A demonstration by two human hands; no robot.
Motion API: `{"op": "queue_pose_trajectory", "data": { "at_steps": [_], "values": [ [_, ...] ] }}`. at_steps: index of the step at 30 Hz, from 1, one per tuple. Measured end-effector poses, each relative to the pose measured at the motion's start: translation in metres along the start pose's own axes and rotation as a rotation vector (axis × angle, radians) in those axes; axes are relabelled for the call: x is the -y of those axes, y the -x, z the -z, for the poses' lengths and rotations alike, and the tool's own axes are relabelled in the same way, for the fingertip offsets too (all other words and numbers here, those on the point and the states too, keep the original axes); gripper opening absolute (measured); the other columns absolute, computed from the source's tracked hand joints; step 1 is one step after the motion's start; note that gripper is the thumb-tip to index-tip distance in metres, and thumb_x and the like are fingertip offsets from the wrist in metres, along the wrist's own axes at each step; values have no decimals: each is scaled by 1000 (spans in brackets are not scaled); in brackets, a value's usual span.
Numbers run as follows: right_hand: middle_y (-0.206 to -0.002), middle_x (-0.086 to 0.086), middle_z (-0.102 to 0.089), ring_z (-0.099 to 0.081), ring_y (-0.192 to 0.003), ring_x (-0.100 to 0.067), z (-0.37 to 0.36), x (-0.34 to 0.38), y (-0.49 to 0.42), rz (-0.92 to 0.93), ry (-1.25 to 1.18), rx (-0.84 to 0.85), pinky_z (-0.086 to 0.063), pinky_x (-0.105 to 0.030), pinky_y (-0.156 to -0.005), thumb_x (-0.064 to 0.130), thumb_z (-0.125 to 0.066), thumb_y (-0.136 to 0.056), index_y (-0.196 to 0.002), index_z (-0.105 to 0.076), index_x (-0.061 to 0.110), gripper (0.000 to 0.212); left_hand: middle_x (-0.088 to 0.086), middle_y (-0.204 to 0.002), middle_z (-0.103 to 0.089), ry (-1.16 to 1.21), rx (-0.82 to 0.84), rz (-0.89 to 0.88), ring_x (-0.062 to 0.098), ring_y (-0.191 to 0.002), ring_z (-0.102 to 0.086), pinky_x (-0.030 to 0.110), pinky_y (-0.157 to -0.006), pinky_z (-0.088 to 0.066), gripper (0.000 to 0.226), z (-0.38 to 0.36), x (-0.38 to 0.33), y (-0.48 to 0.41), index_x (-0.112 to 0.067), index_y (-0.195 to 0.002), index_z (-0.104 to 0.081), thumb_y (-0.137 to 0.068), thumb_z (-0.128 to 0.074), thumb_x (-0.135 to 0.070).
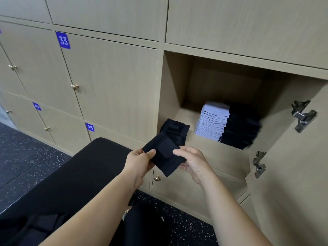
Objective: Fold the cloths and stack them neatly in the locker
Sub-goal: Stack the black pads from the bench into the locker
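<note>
A small folded black cloth [164, 155] is held in front of the open locker [209, 155]. My left hand [140, 162] pinches its left edge with thumb on top. My right hand [192, 161] grips its right edge, fingers curled under it. Just behind, a low stack of black cloths [174, 129] sits at the locker's front left corner. Deeper inside stand a tall stack of pale lilac cloths [213, 119] and, touching it on the right, a stack of black cloths [241, 126].
The locker door [291, 174] hangs open on the right with two metal hinges. A black padded bench [74, 176] runs under my left arm. Closed numbered lockers fill the wall to the left. Speckled dark floor lies below.
</note>
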State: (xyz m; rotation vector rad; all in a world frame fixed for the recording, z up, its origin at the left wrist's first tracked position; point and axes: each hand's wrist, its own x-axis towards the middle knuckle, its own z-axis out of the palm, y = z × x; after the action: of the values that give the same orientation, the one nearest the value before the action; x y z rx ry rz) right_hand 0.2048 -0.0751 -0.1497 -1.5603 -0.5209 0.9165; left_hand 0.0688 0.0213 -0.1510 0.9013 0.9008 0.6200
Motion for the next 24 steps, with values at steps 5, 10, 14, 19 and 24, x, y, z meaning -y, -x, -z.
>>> {"op": "queue_pose_trajectory", "data": {
  "at_steps": [5,10,14,19,24],
  "values": [
    [-96,-9,-75,-70,-87,-24,-4,-17,0,5,-107,-63,-56,-33,-79,7,-65,-87,-103,-70,11,17,17,-100,-69,121,-58,1,25,-91,-69,33,-81,-55,5,-13,10,-7,1,-98,-60,-94,-59,1],
    [-77,-1,-74,-68,-70,-16,2,-13,-20,119,-135,-246,-56,-30,-64,0,-60,-89,-87,-69,11,15,17,-106,-69,-92,-46,-33,20,-95,-68,26,-80,-56,4,-14,18,-27,0,-95,-61,-91,-63,-2],
    [-75,-3,-71,-64,-71,-20,17,-3,-51,149,-93,-336,-54,-35,-71,2,-62,-88,-81,-69,11,13,4,-99,-71,-255,-39,-133,10,-89,-67,16,-80,-52,19,-14,15,-46,-9,-112,-65,-93,-61,-6],
    [-78,-7,-63,-57,-72,-20,33,17,-102,149,-94,-432,-46,-28,-64,2,-63,-87,-77,-62,7,11,-8,-106,-66,-554,-7,-246,5,-99,-61,12,-82,-43,29,-12,20,-72,-13,-124,-62,-95,-59,-9],
    [-71,-3,-61,-54,-62,-16,35,29,-149,112,-74,-441,-42,-14,-45,2,-63,-87,-76,-60,7,13,-10,-131,-51,-878,62,-331,1,-101,-49,9,-79,-37,40,-11,30,-92,-27,-135,-52,-96,-59,-23]
  ]
}}
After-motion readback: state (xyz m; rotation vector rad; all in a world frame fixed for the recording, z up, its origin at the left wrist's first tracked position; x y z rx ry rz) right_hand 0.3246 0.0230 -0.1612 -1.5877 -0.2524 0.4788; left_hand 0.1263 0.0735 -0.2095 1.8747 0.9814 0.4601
